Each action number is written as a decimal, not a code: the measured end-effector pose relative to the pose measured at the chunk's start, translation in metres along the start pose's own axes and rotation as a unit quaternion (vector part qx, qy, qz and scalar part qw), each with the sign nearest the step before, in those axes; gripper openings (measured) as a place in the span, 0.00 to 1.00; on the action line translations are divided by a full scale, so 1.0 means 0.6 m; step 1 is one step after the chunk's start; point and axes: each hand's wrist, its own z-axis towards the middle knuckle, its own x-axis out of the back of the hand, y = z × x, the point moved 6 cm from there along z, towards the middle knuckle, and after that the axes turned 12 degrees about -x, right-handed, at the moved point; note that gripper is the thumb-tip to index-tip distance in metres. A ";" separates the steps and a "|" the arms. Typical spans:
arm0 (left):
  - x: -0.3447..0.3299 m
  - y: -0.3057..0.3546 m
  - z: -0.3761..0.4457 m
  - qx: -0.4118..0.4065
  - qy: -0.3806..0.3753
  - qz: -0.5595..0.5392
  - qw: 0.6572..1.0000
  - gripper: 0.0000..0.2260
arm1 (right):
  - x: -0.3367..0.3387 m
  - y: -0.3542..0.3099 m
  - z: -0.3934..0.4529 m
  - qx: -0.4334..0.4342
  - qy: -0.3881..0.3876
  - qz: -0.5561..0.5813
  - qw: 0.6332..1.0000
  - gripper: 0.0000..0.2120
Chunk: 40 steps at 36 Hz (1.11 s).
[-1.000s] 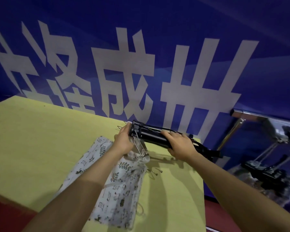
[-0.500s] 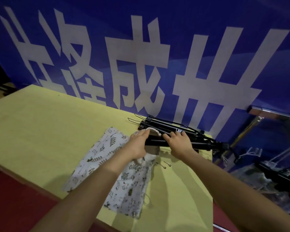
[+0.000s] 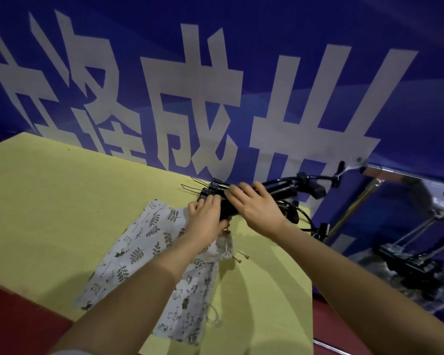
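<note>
A folded black stand of tubes and thin wire legs [image 3: 282, 190] lies at the far right of the yellow table [image 3: 62, 201]. My right hand [image 3: 254, 203] lies over its middle with fingers curled around the tubes. My left hand [image 3: 205, 219] holds the stand's left end, right where the mouth of a white cloth bag with a leaf print [image 3: 149, 252] meets it. The bag lies flat on the table, running toward the near edge. The stand's lower side is hidden under both hands.
Two small metal pins [image 3: 241, 258] lie on the table just right of the bag. A blue banner with big white characters [image 3: 215, 85] stands right behind the table. Right of the table are a metal frame and dark gear [image 3: 408, 260]. Red floor [image 3: 16, 316] shows at near left.
The stand has come down from in the air to the table's far edge. My left hand moved from its end cap down to the bag's mouth. The view shifted.
</note>
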 end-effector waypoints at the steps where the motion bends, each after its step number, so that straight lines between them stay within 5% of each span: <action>1: 0.002 -0.004 0.003 0.008 0.006 -0.010 1.000 0.20 | 0.005 0.007 0.001 -0.010 0.019 0.006 1.000 0.20; 7: 0.020 -0.044 0.007 0.062 0.066 -0.079 0.993 0.16 | 0.019 0.022 -0.008 -0.043 0.060 0.088 0.993 0.11; 10: 0.030 -0.054 0.002 0.072 0.091 -0.124 0.986 0.14 | -0.018 0.020 -0.013 -0.121 -0.097 0.194 0.969 0.10; 12: 0.037 -0.051 -0.002 0.076 0.102 -0.159 0.979 0.14 | -0.048 0.012 -0.021 -0.185 -0.231 0.274 0.915 0.15; 17: 0.064 -0.041 -0.010 0.077 0.137 -0.242 0.957 0.12 | -0.059 -0.022 -0.005 -0.267 -0.299 0.407 0.821 0.22; 23: 0.088 -0.044 -0.021 0.072 0.157 -0.287 0.942 0.13 | -0.058 -0.024 0.014 -0.318 -0.305 0.453 0.775 0.06; 34: 0.077 -0.052 -0.030 0.106 0.190 -0.388 0.896 0.20 | 0.004 0.007 0.033 -0.413 -0.219 0.675 0.571 0.06; 40: 0.077 -0.048 -0.031 0.104 0.185 -0.372 0.904 0.20 | 0.016 0.015 0.037 -0.428 -0.187 0.672 0.574 0.06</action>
